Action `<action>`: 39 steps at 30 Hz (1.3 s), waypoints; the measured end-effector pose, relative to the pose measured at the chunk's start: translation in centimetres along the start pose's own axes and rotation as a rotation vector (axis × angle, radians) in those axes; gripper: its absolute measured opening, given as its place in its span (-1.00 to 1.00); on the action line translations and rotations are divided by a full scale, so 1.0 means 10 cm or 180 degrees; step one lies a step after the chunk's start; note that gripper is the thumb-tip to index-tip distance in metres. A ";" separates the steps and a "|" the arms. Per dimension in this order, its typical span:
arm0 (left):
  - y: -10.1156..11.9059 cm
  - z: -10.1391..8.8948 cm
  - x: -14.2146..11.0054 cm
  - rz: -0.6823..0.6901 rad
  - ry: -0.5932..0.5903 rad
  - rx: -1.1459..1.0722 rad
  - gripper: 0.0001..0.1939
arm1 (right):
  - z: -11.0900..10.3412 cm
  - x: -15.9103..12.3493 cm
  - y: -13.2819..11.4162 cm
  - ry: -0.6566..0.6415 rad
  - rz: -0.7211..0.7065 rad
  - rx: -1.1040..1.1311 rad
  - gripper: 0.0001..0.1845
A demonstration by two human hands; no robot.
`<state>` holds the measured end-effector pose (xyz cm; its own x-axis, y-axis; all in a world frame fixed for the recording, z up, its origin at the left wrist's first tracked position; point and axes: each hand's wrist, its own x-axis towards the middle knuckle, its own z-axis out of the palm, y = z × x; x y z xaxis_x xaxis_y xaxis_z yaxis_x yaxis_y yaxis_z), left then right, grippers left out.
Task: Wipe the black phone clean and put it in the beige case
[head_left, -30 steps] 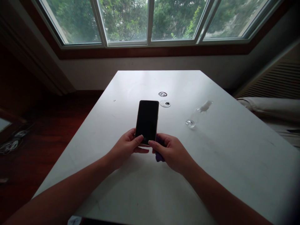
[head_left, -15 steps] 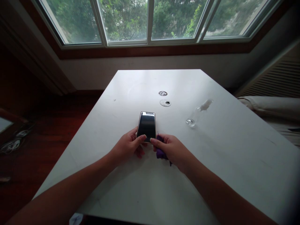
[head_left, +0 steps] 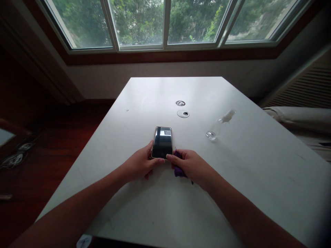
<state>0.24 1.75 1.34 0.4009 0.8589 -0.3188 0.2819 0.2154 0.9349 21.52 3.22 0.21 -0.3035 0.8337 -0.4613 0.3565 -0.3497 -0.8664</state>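
A dark-screened phone [head_left: 162, 141] with a gold edge lies flat on the white table [head_left: 248, 172], screen up, reflecting the window. My left hand [head_left: 141, 163] pinches its near left corner between thumb and fingers. My right hand [head_left: 190, 166] touches the phone's near right corner with its thumb and keeps a bunched purple cloth [head_left: 178, 170] tucked under its curled fingers.
A small clear spray bottle [head_left: 219, 124] lies on its side to the right of the phone. Two round grommet covers [head_left: 183, 113] sit beyond the phone. A window spans the far wall; dark wood floor lies left, a cushion [head_left: 297, 117] right.
The phone was held tilted up towards me; both hands have lowered it until it lies flat on the table. The purple cloth has stayed in my right hand.
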 end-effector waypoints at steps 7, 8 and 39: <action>-0.05 0.00 0.00 0.0027 0.0565 0.0921 -0.16 | -0.05 0.02 0.02 0.0517 -0.0317 -0.0601 -0.49; -0.08 0.00 0.00 0.0028 0.0638 0.1103 -0.12 | -0.06 0.02 0.01 0.0629 -0.0364 -0.0634 -0.48; 0.02 0.08 -0.14 0.0681 0.1088 0.1088 -0.55 | 0.01 -0.16 -0.17 0.0907 -0.1233 0.1042 -0.61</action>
<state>0.39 0.21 1.84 0.1896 0.9819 -0.0040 0.5160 -0.0962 0.8511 21.32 2.41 2.41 -0.0915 0.9934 -0.0687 -0.0386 -0.0725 -0.9966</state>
